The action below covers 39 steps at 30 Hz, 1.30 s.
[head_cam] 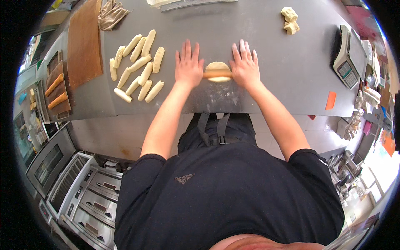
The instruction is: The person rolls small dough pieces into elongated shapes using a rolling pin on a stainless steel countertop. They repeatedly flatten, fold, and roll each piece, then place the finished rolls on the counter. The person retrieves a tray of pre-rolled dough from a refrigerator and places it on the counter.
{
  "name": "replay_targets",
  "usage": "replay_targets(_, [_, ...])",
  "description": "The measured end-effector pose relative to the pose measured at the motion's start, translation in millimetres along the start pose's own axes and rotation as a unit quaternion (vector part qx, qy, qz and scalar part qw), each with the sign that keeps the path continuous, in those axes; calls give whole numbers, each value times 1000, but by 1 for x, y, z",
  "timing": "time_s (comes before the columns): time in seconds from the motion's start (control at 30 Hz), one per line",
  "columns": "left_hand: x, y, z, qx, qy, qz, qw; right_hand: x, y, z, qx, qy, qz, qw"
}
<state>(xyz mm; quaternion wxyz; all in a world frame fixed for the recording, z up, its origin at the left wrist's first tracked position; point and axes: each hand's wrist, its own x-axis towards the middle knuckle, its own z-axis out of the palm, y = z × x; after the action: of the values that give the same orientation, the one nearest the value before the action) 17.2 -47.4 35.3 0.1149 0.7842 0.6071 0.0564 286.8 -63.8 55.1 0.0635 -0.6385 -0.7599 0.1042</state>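
A wooden rolling pin [217,75] lies crosswise over a flattened round of dough [218,66] on the grey worktop [268,93]. My left hand [188,67] rests flat over the pin's left end, its fingers extended forward. At the right end, my right hand [246,65] presses in the same way, with the fingers spread; neither hand is curled round the pin. To the left lie several rolled dough pieces [139,63], some touching one another. Two joined lumps of dough [290,21] sit at the far right of the worktop.
A digital scale [347,57] and an orange scraper [330,100] are on the right. At the left are a brown mat [85,47], a crumpled cloth [111,15] and a tray [69,107] with two long orange-brown pieces [58,100]. A multi-deck oven [97,200] stands at lower left.
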Motion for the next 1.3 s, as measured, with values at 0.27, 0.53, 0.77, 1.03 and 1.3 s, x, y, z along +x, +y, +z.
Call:
replay_targets(0.27, [-91, 27, -2, -16, -47, -5, 999, -83, -13, -2, 15, -30, -21, 999])
replay_targets(0.53, [-71, 27, -2, 0, -30, -4, 1000, -64, -8, 0, -2, -7, -48, 999])
replay_targets(0.77, [-175, 14, 12, -76, -40, 105, 991, -154, -13, -6, 100, -75, -51, 991])
replay_targets(1.03, [-89, 32, -6, -67, 28, 27, 997, -72, -22, -9, 50, 28, -6, 998])
replay_targets(1.3, [47, -1, -15, -10, 100, 20, 995, 62, 0, 0, -38, 82, -27, 996])
